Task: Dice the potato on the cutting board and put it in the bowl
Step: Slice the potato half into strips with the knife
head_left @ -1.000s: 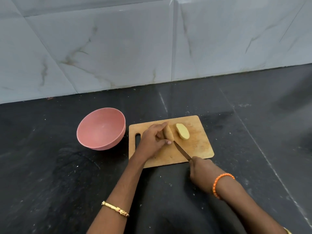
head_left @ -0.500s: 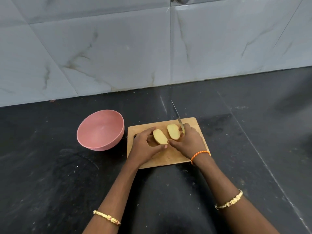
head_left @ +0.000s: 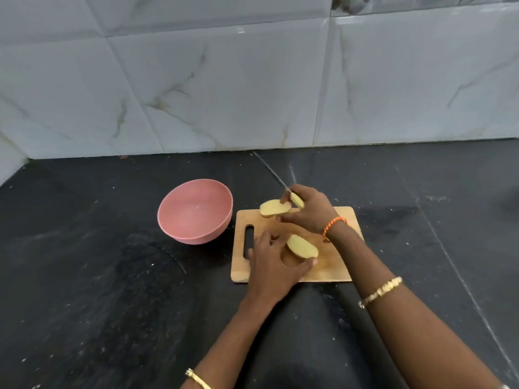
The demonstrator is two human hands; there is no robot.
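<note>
A person is standing over a dark tabletop (head_left: 84, 276) and looking down at both forearms, which are reaching forward from the near edge. A wooden cutting board (head_left: 331, 265) is lying on the tabletop right of centre, with its handle slot at its left end. A pink bowl (head_left: 195, 210) is sitting just to the left of the board, close to its far left corner, and nothing is showing inside it.

The potato is lying in two halves. The right hand (head_left: 309, 211) is holding one potato half (head_left: 273, 208) over the far left corner of the board, with the pale cut face turned up. That same hand is also gripping a knife (head_left: 273, 175), with fingers curled around both. The thin blade is pointing away and to the left, over the tabletop beyond the board.

The left hand (head_left: 273, 265) is reaching over the near left part of the board, and its curled thumb and fingers are closing around the second potato half (head_left: 302, 247), which is resting on the wood. The two hands are apart.

An orange bracelet is circling the right wrist. A gold bangle is sitting on each forearm. A grey marbled tile wall (head_left: 224, 80) is rising behind the tabletop.
</note>
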